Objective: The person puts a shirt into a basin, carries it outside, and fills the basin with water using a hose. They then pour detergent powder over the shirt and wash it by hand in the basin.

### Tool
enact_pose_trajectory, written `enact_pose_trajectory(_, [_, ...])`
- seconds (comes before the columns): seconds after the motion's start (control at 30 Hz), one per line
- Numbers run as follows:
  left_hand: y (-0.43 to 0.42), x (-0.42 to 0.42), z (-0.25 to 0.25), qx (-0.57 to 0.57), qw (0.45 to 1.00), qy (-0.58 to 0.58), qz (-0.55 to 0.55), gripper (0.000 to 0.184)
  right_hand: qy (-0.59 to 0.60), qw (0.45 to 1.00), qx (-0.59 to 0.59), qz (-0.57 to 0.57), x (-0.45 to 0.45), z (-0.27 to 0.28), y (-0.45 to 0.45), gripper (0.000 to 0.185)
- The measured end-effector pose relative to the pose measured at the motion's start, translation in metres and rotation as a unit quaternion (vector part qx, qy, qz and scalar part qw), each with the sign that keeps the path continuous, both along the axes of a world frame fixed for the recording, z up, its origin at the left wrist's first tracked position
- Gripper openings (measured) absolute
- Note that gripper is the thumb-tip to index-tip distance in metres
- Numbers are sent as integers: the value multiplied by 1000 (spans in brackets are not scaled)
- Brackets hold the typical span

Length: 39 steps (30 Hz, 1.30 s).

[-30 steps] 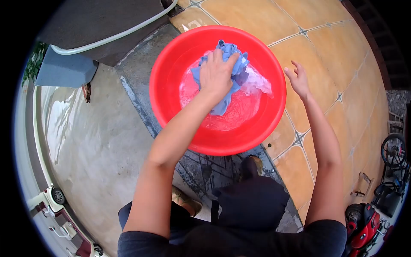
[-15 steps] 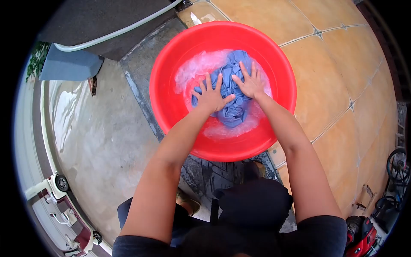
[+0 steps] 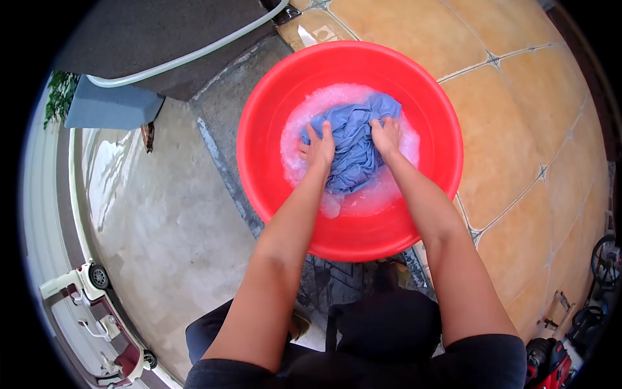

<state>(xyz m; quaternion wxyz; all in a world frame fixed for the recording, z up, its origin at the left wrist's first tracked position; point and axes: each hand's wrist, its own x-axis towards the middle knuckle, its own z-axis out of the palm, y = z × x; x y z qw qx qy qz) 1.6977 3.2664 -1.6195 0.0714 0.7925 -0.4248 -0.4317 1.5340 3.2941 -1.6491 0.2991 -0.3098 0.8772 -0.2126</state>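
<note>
A wet, crumpled blue cloth (image 3: pixel 355 146) lies bunched in soapy water inside a red plastic basin (image 3: pixel 427 104). At the cloth's left side is my left hand (image 3: pixel 319 148), its fingers apart and partly down in the suds, the thumb side against the fabric. My right hand (image 3: pixel 387 134) has its fingers curled into the upper right of the cloth, with folds gathered under them. White suds (image 3: pixel 340 94) ring the cloth, and the fingertips of both hands are partly hidden.
Tan tiles (image 3: pixel 518 129) spread to the right, wet grey concrete (image 3: pixel 162 175) to the left. A grey block-shaped object (image 3: pixel 110 104) stands at the upper left. A toy-like white vehicle (image 3: pixel 97 318) is at lower left. My knee (image 3: pixel 389 324) is close below the basin.
My hands have gone from lying flat and spread on the cloth to its two sides. The right fingers have curled in. The cloth looks more spread out, and the view has shifted slightly.
</note>
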Motion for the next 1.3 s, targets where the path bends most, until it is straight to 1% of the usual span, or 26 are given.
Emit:
enact_pose_trajectory(0.03, [-9, -8, 2, -8, 995, 85, 45, 86, -111, 991, -74, -20, 4, 6, -11, 58])
enact_pose_trajectory(0.07, [-19, -15, 3, -17, 974, 207, 89, 84, -222, 964, -144, -41, 9, 10, -16, 60])
enact_pose_trajectory(0.1, [-27, -22, 9, -19, 942, 312, 119, 83, -327, 918, -214, -61, 10, 20, -19, 62])
enact_pose_trajectory(0.13, [-34, -27, 17, -17, 910, 396, 126, 82, -307, 925, -214, -63, 7, 37, -16, 64])
enact_pose_trajectory(0.17, [-36, -30, 26, -11, 889, 445, 108, 80, -287, 932, -211, -64, 5, 60, -11, 66])
enact_pose_trajectory(0.2, [-36, -27, 35, -7, 880, 470, 71, 79, -266, 939, -208, -63, 4, 78, -4, 69])
enact_pose_trajectory(0.23, [-33, -22, 43, -6, 884, 467, 14, 77, -252, 939, -227, -53, 1, 86, 8, 70])
enact_pose_trajectory(0.27, [-29, -12, 51, -9, 897, 437, -69, 76, -238, 938, -248, -42, -6, 94, 25, 73])
enact_pose_trajectory(0.3, [-24, 0, 59, -25, 912, 368, -177, 75, -223, 936, -270, -31, -10, 103, 38, 75])
enact_pose_trajectory(0.33, [-15, 11, 66, -53, 918, 277, -279, 73, -140, 970, -192, 55, -9, 116, 52, 75])
enact_pose_trajectory(0.37, [-5, 19, 73, -90, 915, 175, -353, 72, -55, 983, -107, 138, -6, 129, 68, 75])
enact_pose_trajectory(0.4, [8, 18, 70, -154, 901, 86, -396, 70, 29, 975, -18, 220, -2, 135, 79, 76])
enact_pose_trajectory(0.43, [20, 18, 66, -214, 879, -13, -426, 68, 94, 968, 5, 234, 9, 112, 85, 76])
enact_pose_trajectory(0.5, [40, 2, 29, -342, 803, -137, -469, 63, 159, 942, 50, 292, 27, 64, 84, 73])
enact_pose_trajectory(0.53, [36, -4, 8, -394, 760, -134, -499, 60, 269, 918, 4, 290, 29, 27, 83, 65])
enact_pose_trajectory(0.63, [6, -27, -18, -307, 792, -130, -511, 55, 245, 919, -81, 299, 8, -9, 53, 54])
enact_pose_trajectory(0.67, [-7, -35, -20, -289, 790, -144, -522, 53, 279, 905, -38, 320, -1, -14, 42, 46])
enact_pose_trajectory(0.77, [-49, -67, -36, -317, 805, -150, -478, 53, 179, 944, 12, 276, -23, -11, -2, 43])
enact_pose_trajectory(0.87, [-83, -85, -9, -132, 856, -94, -490, 56, 71, 973, 53, 213, -36, -16, -35, 44])
enact_pose_trajectory(0.97, [-91, -76, -22, -185, 873, -34, -450, 56, 80, 968, 64, 228, -40, 14, -35, 48])
enact_pose_trajectory(1.0, [-96, -69, -23, -126, 887, 22, -444, 59, 54, 975, 14, 213, -40, 13, -27, 49])
enact_pose_trajectory(1.07, [-94, -47, -51, -185, 868, 5, -461, 64, 7, 979, -95, 182, -49, -6, -16, 52])
enact_pose_trajectory(1.1, [-90, -40, -52, -214, 855, -4, -472, 68, 25, 982, -90, 165, -52, -5, -10, 52])
enact_pose_trajectory(1.17, [-64, -37, 17, -93, 836, -119, -528, 84, 55, 988, -69, 125, -56, -4, 11, 53])
enact_pose_trajectory(1.27, [-63, -10, 31, -37, 819, -146, -554, 94, 50, 996, -72, 11, -86, -18, 28, 53])
enact_pose_trajectory(1.3, [-69, -4, 29, -33, 824, -126, -551, 95, 38, 998, -44, 6, -104, -5, 31, 53])
